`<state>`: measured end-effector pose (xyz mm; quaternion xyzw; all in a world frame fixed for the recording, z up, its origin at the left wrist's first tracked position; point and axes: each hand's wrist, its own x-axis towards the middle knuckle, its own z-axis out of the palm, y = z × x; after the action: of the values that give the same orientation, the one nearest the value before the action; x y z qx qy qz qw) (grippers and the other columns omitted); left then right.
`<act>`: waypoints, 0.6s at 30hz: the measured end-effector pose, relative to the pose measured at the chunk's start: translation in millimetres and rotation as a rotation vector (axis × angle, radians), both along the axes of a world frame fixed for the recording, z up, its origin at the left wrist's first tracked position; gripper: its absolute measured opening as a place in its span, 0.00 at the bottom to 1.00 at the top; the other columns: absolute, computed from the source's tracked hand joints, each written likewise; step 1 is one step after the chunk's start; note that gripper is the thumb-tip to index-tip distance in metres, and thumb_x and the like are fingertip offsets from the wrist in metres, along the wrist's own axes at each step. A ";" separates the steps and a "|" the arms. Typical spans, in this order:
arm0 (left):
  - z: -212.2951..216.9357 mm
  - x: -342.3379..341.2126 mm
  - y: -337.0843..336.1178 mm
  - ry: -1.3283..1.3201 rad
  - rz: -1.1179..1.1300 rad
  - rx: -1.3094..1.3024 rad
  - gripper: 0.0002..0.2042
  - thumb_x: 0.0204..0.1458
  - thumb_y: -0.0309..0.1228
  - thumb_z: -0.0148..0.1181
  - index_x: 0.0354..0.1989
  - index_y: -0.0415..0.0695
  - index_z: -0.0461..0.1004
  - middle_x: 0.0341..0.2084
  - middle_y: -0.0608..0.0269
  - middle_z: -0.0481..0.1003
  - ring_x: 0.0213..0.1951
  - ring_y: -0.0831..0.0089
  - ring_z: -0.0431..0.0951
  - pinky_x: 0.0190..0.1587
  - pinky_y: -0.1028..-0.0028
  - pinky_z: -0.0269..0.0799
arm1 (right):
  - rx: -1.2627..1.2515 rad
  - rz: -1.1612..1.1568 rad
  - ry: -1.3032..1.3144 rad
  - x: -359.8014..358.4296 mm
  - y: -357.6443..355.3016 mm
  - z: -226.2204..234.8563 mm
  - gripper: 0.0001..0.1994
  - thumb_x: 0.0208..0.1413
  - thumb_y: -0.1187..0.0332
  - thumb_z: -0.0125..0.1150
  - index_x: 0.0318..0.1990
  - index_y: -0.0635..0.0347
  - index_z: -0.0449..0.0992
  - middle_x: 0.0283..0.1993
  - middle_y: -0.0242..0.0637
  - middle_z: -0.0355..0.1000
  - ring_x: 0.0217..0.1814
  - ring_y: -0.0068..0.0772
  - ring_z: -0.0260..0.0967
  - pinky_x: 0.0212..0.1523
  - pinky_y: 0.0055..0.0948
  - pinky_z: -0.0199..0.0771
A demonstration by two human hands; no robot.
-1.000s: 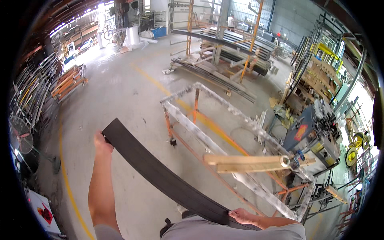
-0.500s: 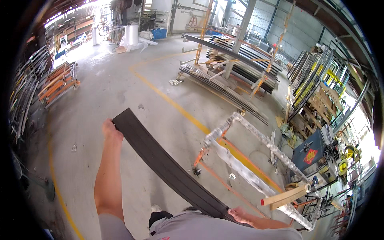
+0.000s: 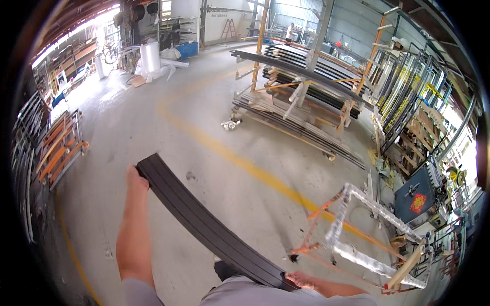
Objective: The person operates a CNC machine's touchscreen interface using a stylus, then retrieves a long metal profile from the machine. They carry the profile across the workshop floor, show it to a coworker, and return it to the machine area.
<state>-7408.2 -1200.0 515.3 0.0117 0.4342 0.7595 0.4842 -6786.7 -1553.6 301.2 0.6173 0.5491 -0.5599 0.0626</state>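
Observation:
A long, dark grey grooved panel (image 3: 206,219) runs slantwise in front of my body, from upper left to lower right. My left hand (image 3: 137,179) is closed around its far left end, with the fingers partly hidden behind the panel. Close to my waist, my right hand (image 3: 300,279) grips the near right edge, its fingers folded over the side. The panel is held off the concrete floor (image 3: 122,127) between both hands. Its curve in the picture follows the fisheye bend.
Ahead stands a wheeled rack (image 3: 306,76) loaded with long dark bars. An orange cart with a plastic-wrapped frame (image 3: 337,224) is at the right. A yellow line (image 3: 240,160) crosses the floor. Orange trolleys (image 3: 64,148) stand left, and a person (image 3: 290,33) is far behind the rack.
The view has moved forward and turned, so the wrapped cart now sits farther right and lower. Both hands keep hold of the panel, which shows slightly lower at its far end.

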 end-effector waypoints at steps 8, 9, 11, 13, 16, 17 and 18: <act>-18.0 -208.7 255.4 -0.113 -0.072 -0.037 0.20 0.60 0.34 0.34 0.44 0.29 0.69 0.47 0.40 0.75 0.50 0.49 0.76 0.58 0.45 0.67 | -0.069 0.093 0.010 -193.9 278.6 94.3 0.39 0.61 0.32 0.36 0.44 0.66 0.73 0.36 0.54 0.74 0.42 0.43 0.69 0.45 0.46 0.64; -23.2 -221.6 295.9 -0.144 -0.104 -0.026 0.20 0.60 0.35 0.34 0.44 0.30 0.70 0.47 0.41 0.75 0.51 0.49 0.76 0.58 0.46 0.67 | -0.076 0.074 -0.004 -211.4 304.5 74.5 0.38 0.62 0.33 0.35 0.44 0.66 0.73 0.36 0.54 0.74 0.42 0.44 0.69 0.45 0.46 0.64; -36.7 -247.7 371.4 -0.204 -0.144 -0.004 0.21 0.60 0.36 0.33 0.45 0.32 0.70 0.47 0.42 0.74 0.52 0.48 0.75 0.60 0.47 0.67 | -0.092 0.059 -0.031 -238.6 355.7 14.3 0.38 0.62 0.33 0.35 0.45 0.66 0.73 0.36 0.54 0.74 0.42 0.45 0.70 0.45 0.46 0.64; -117.7 -353.7 468.6 -0.075 -0.174 0.146 0.22 0.62 0.38 0.34 0.45 0.33 0.71 0.46 0.43 0.75 0.49 0.53 0.76 0.58 0.51 0.68 | -0.011 0.078 -0.020 -301.6 436.2 11.9 0.38 0.63 0.34 0.34 0.44 0.66 0.74 0.37 0.56 0.74 0.43 0.46 0.70 0.46 0.46 0.65; -92.8 -380.3 620.8 -0.160 -0.256 0.110 0.14 0.59 0.35 0.44 0.35 0.38 0.73 0.34 0.51 0.79 0.35 0.55 0.80 0.44 0.53 0.77 | 0.051 0.108 -0.089 -372.9 535.3 -19.7 0.38 0.63 0.34 0.32 0.45 0.65 0.75 0.44 0.57 0.74 0.47 0.48 0.71 0.50 0.45 0.65; -62.4 -363.7 653.2 -0.197 -0.107 0.034 0.10 0.57 0.32 0.47 0.33 0.39 0.72 0.30 0.53 0.78 0.33 0.57 0.80 0.39 0.54 0.78 | 0.128 0.154 -0.125 -383.8 551.2 -41.0 0.39 0.63 0.34 0.32 0.45 0.65 0.75 0.45 0.56 0.75 0.48 0.48 0.71 0.51 0.44 0.65; -51.0 -387.1 689.6 -0.184 -0.115 0.054 0.09 0.57 0.31 0.48 0.33 0.39 0.72 0.29 0.53 0.77 0.33 0.57 0.80 0.38 0.55 0.78 | 0.203 0.245 -0.140 -399.6 585.0 -46.4 0.39 0.63 0.34 0.32 0.46 0.65 0.75 0.45 0.56 0.75 0.49 0.49 0.71 0.52 0.44 0.65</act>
<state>-7795.3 -510.4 464.3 -0.0202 0.3661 0.7397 0.5643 -7186.2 -968.6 254.7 0.5864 0.6683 -0.4453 0.1060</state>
